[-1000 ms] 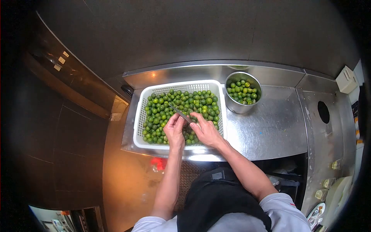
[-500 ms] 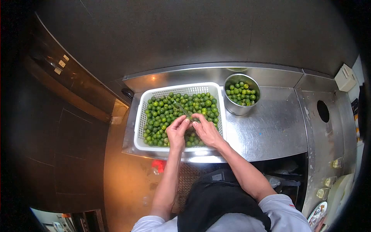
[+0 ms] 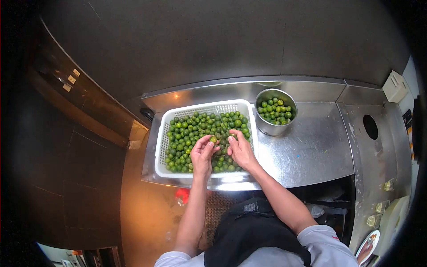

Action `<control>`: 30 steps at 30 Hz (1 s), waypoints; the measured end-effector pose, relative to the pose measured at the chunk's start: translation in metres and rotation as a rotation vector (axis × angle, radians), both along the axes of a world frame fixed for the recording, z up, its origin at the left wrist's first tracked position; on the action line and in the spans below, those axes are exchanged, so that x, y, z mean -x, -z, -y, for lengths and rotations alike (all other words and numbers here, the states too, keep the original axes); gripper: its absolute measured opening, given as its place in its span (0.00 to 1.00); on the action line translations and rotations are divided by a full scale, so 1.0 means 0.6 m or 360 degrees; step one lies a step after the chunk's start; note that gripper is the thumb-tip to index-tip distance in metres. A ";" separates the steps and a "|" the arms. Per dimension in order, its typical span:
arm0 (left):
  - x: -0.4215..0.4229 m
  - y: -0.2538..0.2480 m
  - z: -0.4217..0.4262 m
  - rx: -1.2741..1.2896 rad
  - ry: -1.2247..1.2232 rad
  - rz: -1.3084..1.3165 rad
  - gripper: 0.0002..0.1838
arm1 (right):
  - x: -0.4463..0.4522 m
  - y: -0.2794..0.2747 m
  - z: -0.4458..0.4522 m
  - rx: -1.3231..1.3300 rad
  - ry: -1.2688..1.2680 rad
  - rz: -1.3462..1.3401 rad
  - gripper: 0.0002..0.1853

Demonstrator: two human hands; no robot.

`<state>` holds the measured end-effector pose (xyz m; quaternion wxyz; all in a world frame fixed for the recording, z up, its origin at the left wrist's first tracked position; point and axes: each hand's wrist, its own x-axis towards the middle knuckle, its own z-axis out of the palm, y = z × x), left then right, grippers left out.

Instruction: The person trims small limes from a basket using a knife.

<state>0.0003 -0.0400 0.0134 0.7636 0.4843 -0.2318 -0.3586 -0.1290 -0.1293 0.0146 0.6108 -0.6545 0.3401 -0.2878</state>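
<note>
A white perforated basket (image 3: 159, 147) full of small green citrus fruits (image 3: 182, 144) sits on the steel counter. Over its front half, my left hand (image 3: 203, 153) pinches one green fruit (image 3: 213, 139) between thumb and fingers. Just to the right, my right hand (image 3: 240, 150) is closed around the knife, whose thin blade (image 3: 223, 123) points up and away over the fruits; its handle is hidden in the fingers. A gap separates the two hands. Right of the basket stands a round steel pot (image 3: 272, 129) holding more green fruits.
The steel counter (image 3: 311, 147) runs on to the right, where a lower section (image 3: 378, 164) has a round dark hole (image 3: 370, 127). Small clear containers (image 3: 373, 220) and a plate (image 3: 368, 247) lie at the lower right. A raised steel edge and dark wall stand behind.
My hands have moved apart. The knife blade, earlier across the fruit by my left hand, has swung to the right and upright. The fruit in my left hand now shows. The view has shifted slightly.
</note>
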 end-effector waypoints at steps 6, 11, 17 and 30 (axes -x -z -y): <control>0.013 -0.067 -0.009 0.0079 -0.0518 0.0505 0.15 | -0.009 0.019 0.006 -0.0056 0.0098 -0.0224 0.26; 0.066 -0.225 0.029 0.0365 -0.0685 0.1484 0.19 | -0.002 0.012 0.009 -0.0026 0.0053 -0.0293 0.27; 0.071 -0.295 0.066 -0.0487 0.0310 0.2279 0.24 | -0.003 0.011 0.006 -0.0104 0.0134 -0.0231 0.25; -0.145 0.015 -0.095 -0.0842 -0.0285 0.1518 0.14 | 0.000 0.005 0.009 -0.0298 0.0086 -0.0101 0.28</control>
